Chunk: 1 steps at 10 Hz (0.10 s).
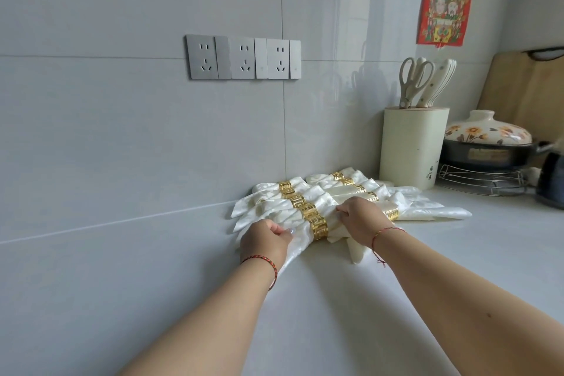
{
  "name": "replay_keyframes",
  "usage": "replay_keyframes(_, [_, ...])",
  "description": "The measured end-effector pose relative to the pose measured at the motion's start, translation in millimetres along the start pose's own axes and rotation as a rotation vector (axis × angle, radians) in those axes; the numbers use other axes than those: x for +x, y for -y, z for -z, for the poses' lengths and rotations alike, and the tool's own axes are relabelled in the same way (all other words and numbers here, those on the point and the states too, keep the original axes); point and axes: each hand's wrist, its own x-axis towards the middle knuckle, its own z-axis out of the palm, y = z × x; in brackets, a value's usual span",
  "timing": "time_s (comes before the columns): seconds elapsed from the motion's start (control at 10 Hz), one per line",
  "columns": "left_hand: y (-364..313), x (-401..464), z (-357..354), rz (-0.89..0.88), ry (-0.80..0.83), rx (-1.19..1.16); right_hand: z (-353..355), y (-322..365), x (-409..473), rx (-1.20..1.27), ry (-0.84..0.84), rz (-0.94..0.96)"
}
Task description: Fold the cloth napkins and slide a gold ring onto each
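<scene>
Single head-worn wide-angle view, looking forward and down, close over countertop [335, 299], facing tiled wall [137, 137]

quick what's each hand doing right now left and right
Left hand: fingers curled, gripping the left end of the nearest napkin, beside its gold ring.
Right hand: fingers curled, gripping the same napkin's right end.

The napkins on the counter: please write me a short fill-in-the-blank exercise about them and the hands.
1. Each folded napkin wears a ring of ____ colour.
2. The left hand and the right hand both grip the ____ napkin.
3. The scissors stand in the holder to the ____ of the napkins.

Missing words: gold; nearest; right
</scene>
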Motion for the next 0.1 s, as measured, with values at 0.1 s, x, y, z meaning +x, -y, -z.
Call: replay_keyframes(0.1, [-2.8, -4.6, 9.6, -0.031, -0.007, -0.011, 5.7, 2.8, -7.2, 0.056, -0.132, 0.028])
